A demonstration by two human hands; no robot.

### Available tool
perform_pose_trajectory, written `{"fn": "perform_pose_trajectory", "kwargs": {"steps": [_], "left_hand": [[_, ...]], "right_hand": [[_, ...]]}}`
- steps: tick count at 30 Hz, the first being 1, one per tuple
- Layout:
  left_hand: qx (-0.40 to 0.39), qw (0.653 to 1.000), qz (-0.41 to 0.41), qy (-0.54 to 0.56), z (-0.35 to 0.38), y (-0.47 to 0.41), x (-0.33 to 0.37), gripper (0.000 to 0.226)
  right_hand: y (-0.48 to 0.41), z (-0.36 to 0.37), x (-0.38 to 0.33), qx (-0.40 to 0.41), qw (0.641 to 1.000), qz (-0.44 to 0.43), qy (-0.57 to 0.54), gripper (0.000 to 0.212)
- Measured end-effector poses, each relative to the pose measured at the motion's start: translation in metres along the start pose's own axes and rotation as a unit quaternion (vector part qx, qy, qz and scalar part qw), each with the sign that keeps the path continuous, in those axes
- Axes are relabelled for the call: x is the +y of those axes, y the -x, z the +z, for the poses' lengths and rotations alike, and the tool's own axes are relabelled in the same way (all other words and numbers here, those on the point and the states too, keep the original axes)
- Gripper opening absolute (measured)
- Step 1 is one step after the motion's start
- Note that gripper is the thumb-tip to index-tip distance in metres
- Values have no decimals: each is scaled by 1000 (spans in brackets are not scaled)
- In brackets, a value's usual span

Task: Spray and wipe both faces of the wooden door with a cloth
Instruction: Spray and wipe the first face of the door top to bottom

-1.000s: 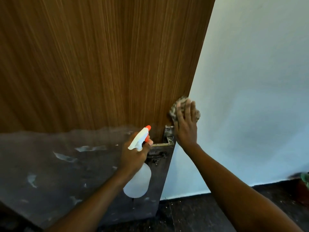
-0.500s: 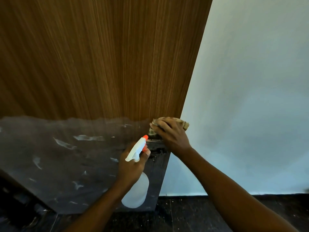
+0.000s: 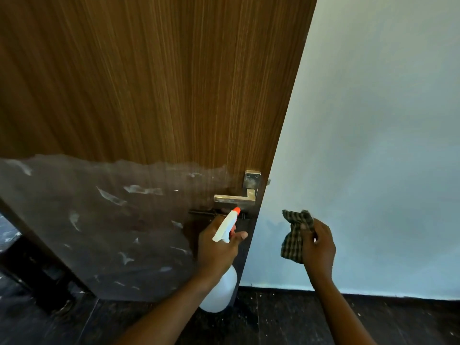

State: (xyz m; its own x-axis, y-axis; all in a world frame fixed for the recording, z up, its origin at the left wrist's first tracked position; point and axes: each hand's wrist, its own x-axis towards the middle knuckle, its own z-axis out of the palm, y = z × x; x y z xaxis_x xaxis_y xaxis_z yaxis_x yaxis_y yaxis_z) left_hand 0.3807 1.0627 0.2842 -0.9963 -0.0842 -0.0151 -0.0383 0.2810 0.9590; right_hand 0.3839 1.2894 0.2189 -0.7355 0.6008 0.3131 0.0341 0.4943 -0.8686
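We are facing the wooden door point(image 3: 149, 83), which is standing open with its free edge running down beside a pale wall point(image 3: 373, 145). Taking the metal lever handle point(image 3: 235, 199) near that edge as our landmark, the door's brown grain is filling everything above and to the left of it, while a dull grey film with whitish scuffs point(image 3: 99, 220) is covering the face level with the handle and below it, down to the door's bottom edge.

Our left hand point(image 3: 215, 250) is hanging just below the handle, its fingers curling tight around the neck of a white spray bottle point(image 3: 219, 292). The thumb is sticking out to the right under the trigger head. The bottle's orange nozzle point(image 3: 237, 210) is pointing up, its tip just under the lever; we cannot tell whether it is touching it.

Our right hand point(image 3: 319, 247) is hovering to the right of the handle and lower, clear of the door and in front of the wall. Its fingers and thumb are pinching a crumpled checked cloth point(image 3: 295, 235), which is bunching above and left of the knuckles, away from the door's face.

Well below the handle, a dark speckled floor point(image 3: 286, 319) is meeting the wall's base.
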Motion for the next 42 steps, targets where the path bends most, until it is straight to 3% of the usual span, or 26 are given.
{"fn": "perform_pose_trajectory", "kwargs": {"steps": [6,10,14,16,20,22,24,26,29,34,35,39,42], "left_hand": [[47,998,-28,9,12,10,-4,48],[53,998,-22,14,5,10,-7,45],[74,996,-37,18,-2,6,-3,57],[69,996,-50,10,-5,4,2,61],[66,996,-56,31,-14,-2,5,61],[60,996,-50,39,-18,-3,5,57],[54,997,-30,38,-22,-3,5,46],[52,998,-27,36,-22,-2,4,40],[57,998,-14,17,-19,-2,6,41],[66,998,-17,4,-16,-1,5,56],[71,997,-24,10,-18,-2,3,57],[62,997,-38,28,-26,-1,1,49],[47,998,-19,34,-24,5,1,35]], "right_hand": [[9,13,-44,33,998,20,-59,26],[-13,55,-85,38,995,-84,-21,20],[-29,103,-112,-15,978,-207,38,31],[-38,114,-115,-42,939,-323,111,33],[-61,90,-99,-91,821,-514,231,38],[-70,73,-74,-78,833,-494,237,34],[-74,59,-54,-44,896,-394,200,31],[-74,56,-53,-22,927,-341,154,30],[-66,75,-91,-12,895,-429,117,27],[-68,98,-98,-62,820,-521,230,35],[-65,94,-85,-65,825,-513,227,35],[-42,80,-56,-52,919,-369,130,29],[-38,77,-64,-90,925,-337,152,37]]}}
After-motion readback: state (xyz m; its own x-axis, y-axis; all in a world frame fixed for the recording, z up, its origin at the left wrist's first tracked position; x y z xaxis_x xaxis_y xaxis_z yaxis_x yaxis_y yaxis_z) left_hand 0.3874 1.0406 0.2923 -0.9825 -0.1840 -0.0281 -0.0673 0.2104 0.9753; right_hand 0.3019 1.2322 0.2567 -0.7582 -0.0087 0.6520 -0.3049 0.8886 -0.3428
